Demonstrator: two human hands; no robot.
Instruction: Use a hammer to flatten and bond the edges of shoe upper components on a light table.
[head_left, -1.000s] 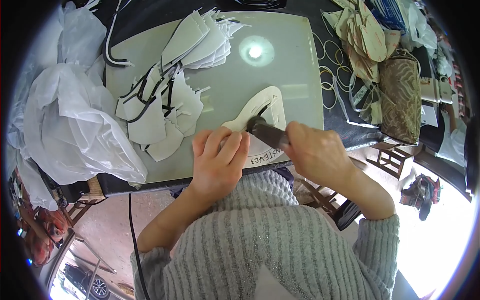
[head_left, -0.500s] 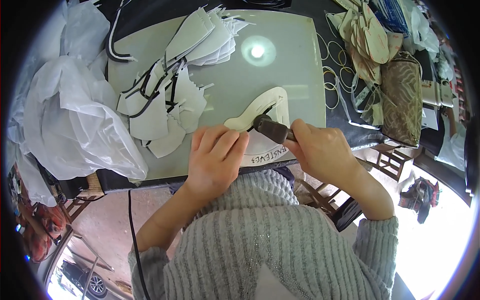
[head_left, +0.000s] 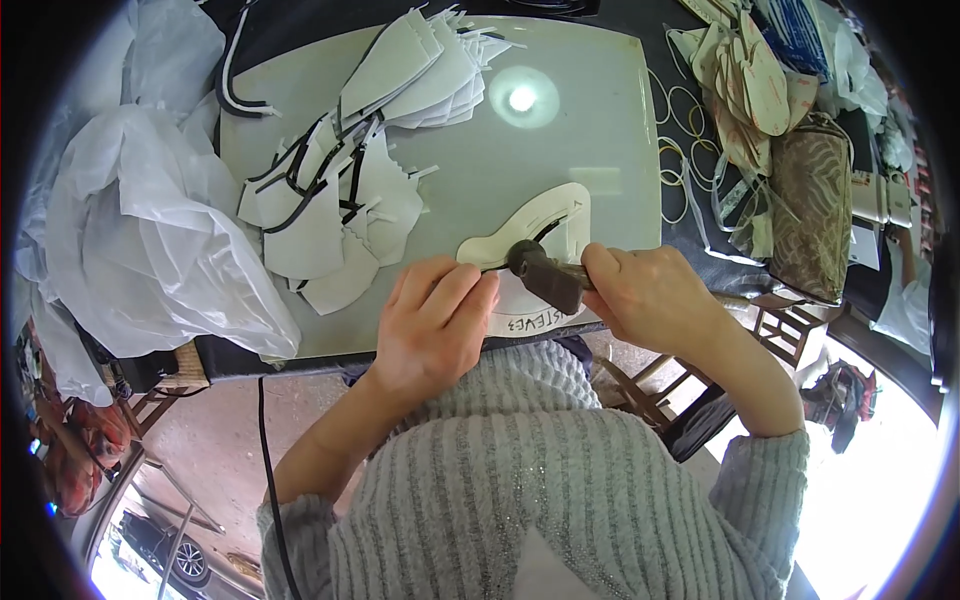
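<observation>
My right hand [head_left: 640,292] is closed round the handle of a hammer [head_left: 548,278]. Its dark head is low over a cream curved template [head_left: 515,228], and whether it touches cannot be told. A thin black strip [head_left: 548,230] shows in the template's cut-out, running under the hammer. Beneath lies a white piece [head_left: 520,318] with handwriting along its curved edge. My left hand [head_left: 432,315] rests at the template's lower left, its fingers bent together. At their tips the dark strip's end shows, seemingly pinched; the thumb is hidden.
Cut white pieces with black strips [head_left: 325,225] lie in piles on the grey-green board [head_left: 470,165]. White plastic bags [head_left: 160,230] bulge at the left. On the right are elastic loops [head_left: 690,150], stacked cream templates [head_left: 745,85] and a brown patterned pouch [head_left: 810,210].
The hammer head has tilted and dropped slightly toward me. My left hand keeps its place beside the template. The whole view has shifted a little.
</observation>
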